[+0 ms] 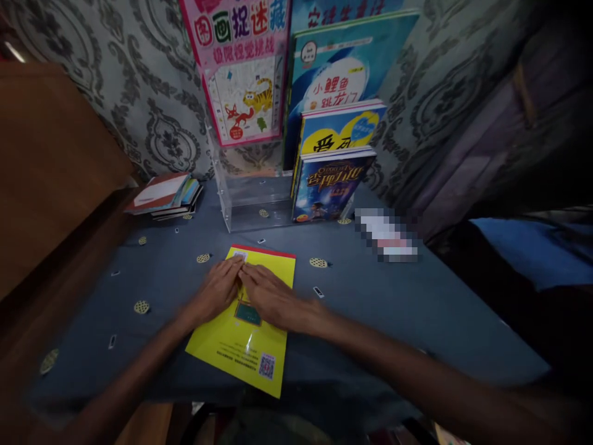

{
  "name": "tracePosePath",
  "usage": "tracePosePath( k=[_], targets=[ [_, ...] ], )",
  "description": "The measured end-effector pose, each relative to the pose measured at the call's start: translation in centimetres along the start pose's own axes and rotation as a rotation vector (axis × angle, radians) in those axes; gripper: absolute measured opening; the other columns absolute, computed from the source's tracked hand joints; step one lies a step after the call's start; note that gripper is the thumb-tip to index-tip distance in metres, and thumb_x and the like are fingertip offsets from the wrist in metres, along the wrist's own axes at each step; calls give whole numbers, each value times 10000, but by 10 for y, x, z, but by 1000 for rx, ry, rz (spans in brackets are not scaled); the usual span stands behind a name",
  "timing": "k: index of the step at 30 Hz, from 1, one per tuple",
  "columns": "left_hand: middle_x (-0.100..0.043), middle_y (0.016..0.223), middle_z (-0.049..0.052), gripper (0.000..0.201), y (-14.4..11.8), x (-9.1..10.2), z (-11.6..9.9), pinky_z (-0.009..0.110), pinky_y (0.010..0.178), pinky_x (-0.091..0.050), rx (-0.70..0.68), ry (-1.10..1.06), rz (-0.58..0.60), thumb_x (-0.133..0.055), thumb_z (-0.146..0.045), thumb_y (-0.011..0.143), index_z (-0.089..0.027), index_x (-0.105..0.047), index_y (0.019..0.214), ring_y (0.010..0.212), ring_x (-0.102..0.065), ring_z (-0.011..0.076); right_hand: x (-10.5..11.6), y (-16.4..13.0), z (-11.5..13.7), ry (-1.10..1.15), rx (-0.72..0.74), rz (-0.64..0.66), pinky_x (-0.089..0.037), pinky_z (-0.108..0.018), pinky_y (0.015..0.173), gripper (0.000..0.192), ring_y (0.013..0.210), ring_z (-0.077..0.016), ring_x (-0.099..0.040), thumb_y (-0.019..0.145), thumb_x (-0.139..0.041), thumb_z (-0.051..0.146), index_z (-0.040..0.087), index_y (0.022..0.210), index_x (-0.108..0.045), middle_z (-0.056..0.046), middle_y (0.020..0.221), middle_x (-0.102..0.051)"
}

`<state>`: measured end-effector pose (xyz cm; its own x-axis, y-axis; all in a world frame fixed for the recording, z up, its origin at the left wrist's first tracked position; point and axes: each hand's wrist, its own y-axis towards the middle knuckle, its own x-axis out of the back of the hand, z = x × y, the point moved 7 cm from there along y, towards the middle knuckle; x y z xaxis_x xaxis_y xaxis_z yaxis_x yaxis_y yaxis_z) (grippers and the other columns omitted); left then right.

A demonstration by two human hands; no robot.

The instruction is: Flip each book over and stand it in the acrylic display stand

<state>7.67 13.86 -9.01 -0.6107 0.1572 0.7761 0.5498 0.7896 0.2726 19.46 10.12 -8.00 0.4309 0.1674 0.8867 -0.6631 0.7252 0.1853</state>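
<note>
A yellow book [231, 346] with a red strip along its far edge lies on the table, its near corner reaching past the table's front edge. A dark green picture and a QR code show on its cover. My left hand [218, 289] rests on the book's left half, fingers flat and pointing away from me. From the right, my right hand [269, 296] lies flat across the cover, its fingers meeting those of my left hand near the far end. Neither hand grips anything that I can see. Part of the cover is hidden beneath them.
A clear acrylic rack [250, 216] at the back holds a pink book [241, 74], a blue-covered book [328, 191] and several others. Stacked books [167, 194] sit at the back left. A blurred-out object [386, 235] lies at the right on the patterned tablecloth [361, 321].
</note>
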Motion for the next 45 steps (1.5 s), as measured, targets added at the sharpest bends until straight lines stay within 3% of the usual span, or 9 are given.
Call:
tracePosePath(
  k=[5,15,23,28,31,34,38,42,45],
  targets=[
    [-473,1524,184,530,-7,-12,15,533,1221,-278,8,42,-29,-440,-205,923,-127,-489,1445,1448,-407,299,-29,15,-12,-102,-79,4,-248,-492,1246,601,1531,-320,-224,991,-449,276,-5,1513,-353,-260,1608,-314],
    [-449,1552,152,486,-5,-8,8,572,1251,-83,56,74,18,-474,-255,955,-166,-526,1430,1476,-374,298,3,-50,-84,-168,-328,-110,-221,-521,1245,662,1519,-318,-267,1007,-352,435,33,1532,-352,-224,1613,-327],
    [-383,1593,120,614,-56,-51,-88,487,1269,-72,-154,-67,428,-636,-410,932,-216,-460,1488,1518,-279,279,-1,-49,-80,-163,-322,-151,-203,-522,1245,654,1526,-303,-251,1023,-293,460,77,1552,-321,-186,1620,-341],
    [-369,1601,120,680,-79,-53,-124,463,1272,-124,-241,-185,460,-644,-406,937,-233,-378,1538,1502,-319,276,3,-48,-77,-159,-319,-163,-202,-534,1244,658,1523,-324,-253,1019,-321,447,70,1558,-312,-183,1625,-328],
    [-343,1617,107,676,-76,-39,-110,451,1275,-112,-201,-146,466,-605,-414,957,-241,-345,1557,1512,-299,266,4,-54,-69,-163,-294,-144,-207,-549,1241,628,1526,-322,-241,1029,-326,441,75,1538,-360,-190,1629,-311],
    [-319,1629,113,707,-70,-11,-66,506,1270,-64,1,-42,273,-629,-476,927,-256,-366,1545,1540,-211,300,0,-69,-47,-93,-110,-51,-196,-565,1242,638,1526,-303,-249,1014,-401,527,173,1544,-374,-151,1629,-329],
    [-255,1646,163,822,-87,11,-21,532,1253,-136,150,47,172,-639,-558,892,-221,-308,1566,1544,-167,344,-2,-103,-18,7,67,24,-158,-584,1249,910,1532,-324,-217,863,-600,687,218,1580,-295,-151,1646,-281],
    [-55,1676,196,1183,-125,3,-28,576,1238,-182,46,168,332,-759,-634,754,-227,-64,1620,1547,-76,393,-5,-129,5,-13,132,26,-202,-602,1236,1013,1533,-340,-210,806,-758,543,206,1601,-230,-174,1649,-265],
    [47,1676,189,1424,-151,-5,-46,598,1230,-204,-26,212,453,-882,-557,625,-247,101,1608,1541,-17,422,-12,-143,14,-70,113,6,-323,-573,1198,778,1498,-303,-325,885,-694,281,268,1570,-325,-140,1610,-371]
  ],
)
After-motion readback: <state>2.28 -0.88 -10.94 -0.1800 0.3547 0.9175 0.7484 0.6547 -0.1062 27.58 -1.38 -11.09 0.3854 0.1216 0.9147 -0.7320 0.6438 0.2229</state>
